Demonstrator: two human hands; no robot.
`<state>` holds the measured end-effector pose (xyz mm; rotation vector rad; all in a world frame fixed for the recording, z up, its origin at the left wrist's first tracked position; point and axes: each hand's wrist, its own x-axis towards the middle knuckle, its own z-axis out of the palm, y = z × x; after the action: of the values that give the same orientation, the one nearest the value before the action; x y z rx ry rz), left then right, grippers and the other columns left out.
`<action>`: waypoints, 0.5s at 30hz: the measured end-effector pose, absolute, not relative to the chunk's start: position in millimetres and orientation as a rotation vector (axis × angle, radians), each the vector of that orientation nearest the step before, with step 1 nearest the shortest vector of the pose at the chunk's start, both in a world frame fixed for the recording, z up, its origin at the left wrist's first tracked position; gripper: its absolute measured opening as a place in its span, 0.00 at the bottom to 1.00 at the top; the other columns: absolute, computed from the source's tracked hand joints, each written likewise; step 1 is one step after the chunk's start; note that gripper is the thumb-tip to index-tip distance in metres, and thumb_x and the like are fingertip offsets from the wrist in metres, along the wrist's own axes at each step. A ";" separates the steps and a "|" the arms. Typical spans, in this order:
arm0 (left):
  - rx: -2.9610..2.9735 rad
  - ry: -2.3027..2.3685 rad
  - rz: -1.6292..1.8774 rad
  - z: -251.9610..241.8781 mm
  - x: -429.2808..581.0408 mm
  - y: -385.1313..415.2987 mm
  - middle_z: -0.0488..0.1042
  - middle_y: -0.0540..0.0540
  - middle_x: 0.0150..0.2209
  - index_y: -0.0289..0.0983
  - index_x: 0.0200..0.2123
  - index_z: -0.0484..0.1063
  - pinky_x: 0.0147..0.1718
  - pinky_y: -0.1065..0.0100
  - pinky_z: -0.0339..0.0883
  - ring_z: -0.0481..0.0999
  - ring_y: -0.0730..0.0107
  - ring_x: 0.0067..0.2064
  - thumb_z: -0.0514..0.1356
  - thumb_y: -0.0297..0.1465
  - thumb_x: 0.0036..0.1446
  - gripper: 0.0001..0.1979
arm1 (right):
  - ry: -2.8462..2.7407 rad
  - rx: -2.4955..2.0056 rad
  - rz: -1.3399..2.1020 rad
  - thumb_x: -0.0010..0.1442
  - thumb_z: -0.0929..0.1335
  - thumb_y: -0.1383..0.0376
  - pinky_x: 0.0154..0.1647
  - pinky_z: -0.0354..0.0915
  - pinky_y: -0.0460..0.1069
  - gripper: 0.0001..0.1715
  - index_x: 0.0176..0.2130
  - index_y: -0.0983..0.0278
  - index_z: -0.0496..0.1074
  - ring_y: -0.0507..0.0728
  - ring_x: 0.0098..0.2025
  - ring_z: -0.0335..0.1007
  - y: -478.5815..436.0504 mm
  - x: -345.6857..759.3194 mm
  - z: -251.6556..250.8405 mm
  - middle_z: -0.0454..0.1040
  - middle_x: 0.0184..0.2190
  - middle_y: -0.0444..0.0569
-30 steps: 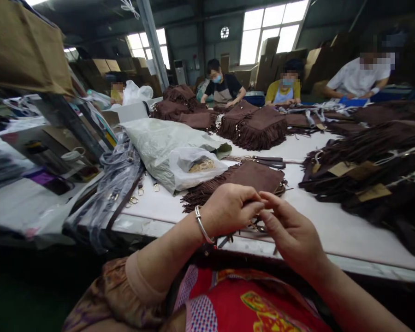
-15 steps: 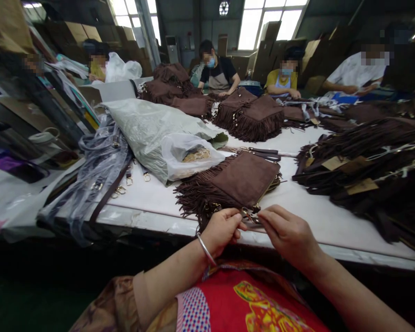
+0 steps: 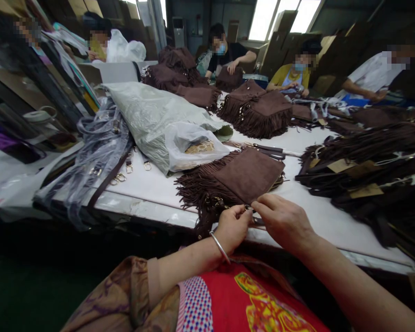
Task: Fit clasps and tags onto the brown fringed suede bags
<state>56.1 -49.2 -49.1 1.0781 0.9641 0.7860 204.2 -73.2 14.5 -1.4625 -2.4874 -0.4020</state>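
A brown fringed suede bag point(image 3: 249, 175) lies on the white table, its fringe spread to the left. At its near corner, my left hand point(image 3: 233, 226) pinches a small metal strap clasp point(image 3: 249, 208) between thumb and fingertips. My right hand point(image 3: 285, 219) is closed at the same spot, its fingertips meeting the clasp from the right; anything else in them is hidden. A short piece of dark strap point(image 3: 258, 221) shows beneath the fingers. More metal fittings point(image 3: 217, 201) sit in the fringe just left of my left hand.
A grey-green plastic sack point(image 3: 145, 124) and a white bag point(image 3: 180, 157) of tan stringed tags lie beyond. Plastic-wrapped straps point(image 3: 103, 138) hang over the left edge, near loose clasps point(image 3: 129, 168). Tagged fringed bags point(image 3: 373, 166) are heaped right. Co-workers sit across the table.
My hands have come together at the clasp, which was more visible between them before. The view has shifted slightly. A co-worker opposite has lifted a brown bag upright.
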 end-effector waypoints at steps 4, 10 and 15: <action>1.127 0.970 0.778 -52.0 58.4 -53.0 0.73 0.49 0.29 0.35 0.37 0.76 0.23 0.74 0.59 0.67 0.74 0.27 0.59 0.38 0.60 0.12 | -2.553 -1.507 -0.414 0.60 0.67 0.74 0.34 0.54 0.51 0.09 0.38 0.63 0.75 0.57 0.34 0.64 -73.1 199.1 21.9 0.72 0.33 0.49; 1.088 0.982 0.775 -55.5 58.8 -54.8 0.76 0.48 0.30 0.35 0.35 0.76 0.29 0.73 0.63 0.71 0.72 0.31 0.60 0.38 0.58 0.11 | -2.527 -1.581 -0.384 0.60 0.67 0.73 0.33 0.54 0.51 0.08 0.36 0.62 0.74 0.56 0.34 0.65 -77.3 198.4 24.7 0.72 0.32 0.48; 1.054 0.990 0.777 -51.3 56.1 -55.6 0.76 0.47 0.29 0.34 0.31 0.71 0.31 0.72 0.66 0.75 0.70 0.31 0.57 0.33 0.60 0.08 | -2.306 -1.599 -0.149 0.66 0.64 0.67 0.36 0.59 0.49 0.09 0.40 0.63 0.74 0.54 0.35 0.69 -89.9 208.1 8.1 0.72 0.34 0.48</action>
<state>56.1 -55.6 -51.3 1.0540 0.9903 0.7771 208.1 -89.9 8.1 -1.5995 -2.3058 -0.1492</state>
